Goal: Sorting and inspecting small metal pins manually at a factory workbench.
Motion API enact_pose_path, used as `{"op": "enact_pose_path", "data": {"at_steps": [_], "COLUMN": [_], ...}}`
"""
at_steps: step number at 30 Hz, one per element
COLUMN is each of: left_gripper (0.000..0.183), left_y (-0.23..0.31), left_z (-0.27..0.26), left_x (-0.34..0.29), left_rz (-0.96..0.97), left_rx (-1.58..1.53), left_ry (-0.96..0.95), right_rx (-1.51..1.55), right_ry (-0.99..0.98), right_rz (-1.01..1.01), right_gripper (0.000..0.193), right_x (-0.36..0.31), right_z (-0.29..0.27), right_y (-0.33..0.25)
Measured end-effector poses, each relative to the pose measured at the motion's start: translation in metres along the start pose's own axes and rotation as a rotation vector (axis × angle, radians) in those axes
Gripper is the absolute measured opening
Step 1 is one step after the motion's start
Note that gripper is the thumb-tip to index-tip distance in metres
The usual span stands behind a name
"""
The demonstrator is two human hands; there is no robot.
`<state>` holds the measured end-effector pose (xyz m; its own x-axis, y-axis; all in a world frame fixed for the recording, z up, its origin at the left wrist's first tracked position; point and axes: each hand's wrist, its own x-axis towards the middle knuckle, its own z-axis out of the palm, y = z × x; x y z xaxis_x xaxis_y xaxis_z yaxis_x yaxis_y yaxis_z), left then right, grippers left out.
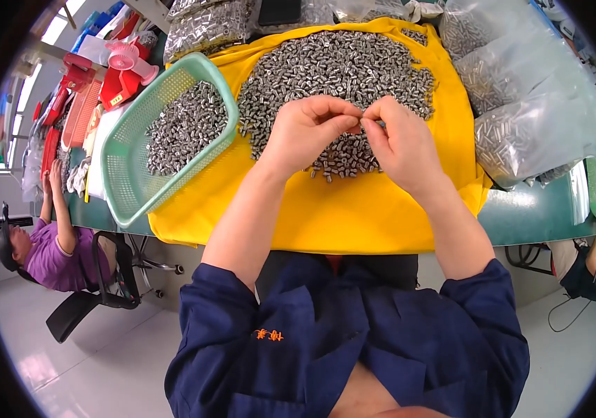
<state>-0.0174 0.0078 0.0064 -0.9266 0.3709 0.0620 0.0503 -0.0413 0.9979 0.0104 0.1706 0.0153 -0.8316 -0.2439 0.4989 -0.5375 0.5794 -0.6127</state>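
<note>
Fingertip to fingertip, my left hand (308,132) and my right hand (402,143) meet above a wide heap of small metal parts (339,66). Both hands are closed in a pinch. Whatever sits between the fingertips is too small and too covered to make out. The heap of short, shiny cylinders lies on a yellow cloth (353,223) spread over the table. To the left of my left hand stands a light green plastic basket (125,174), tilted in view, with many of the same metal parts (186,129) inside.
Clear plastic bags of metal parts (514,139) line the right side, with more bags (207,31) at the back left. A pink fan (125,57) and red bins (118,87) stand left. Two people sit nearby, one in a purple shirt (68,258), another in dark green (594,272).
</note>
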Motion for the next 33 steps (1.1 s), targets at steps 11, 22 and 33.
{"op": "enact_pose_path", "data": {"at_steps": [11, 22, 33], "left_gripper": [0.014, 0.014, 0.014], "left_y": [-0.007, -0.01, -0.012], "left_z": [-0.007, 0.0, 0.004], "left_x": [0.003, 0.003, 0.002], "left_rz": [0.073, -0.135, -0.1], "left_rx": [0.337, -0.644, -0.463], "left_ry": [0.169, -0.057, -0.011], "right_rx": [0.13, 0.464, 0.197], "right_ry": [0.057, 0.042, 0.023], "right_rz": [0.236, 0.217, 0.127], "right_gripper": [0.008, 0.006, 0.005], "right_x": [0.004, 0.004, 0.001], "right_z": [-0.004, 0.001, -0.003], "right_y": [0.004, 0.008, 0.001]}}
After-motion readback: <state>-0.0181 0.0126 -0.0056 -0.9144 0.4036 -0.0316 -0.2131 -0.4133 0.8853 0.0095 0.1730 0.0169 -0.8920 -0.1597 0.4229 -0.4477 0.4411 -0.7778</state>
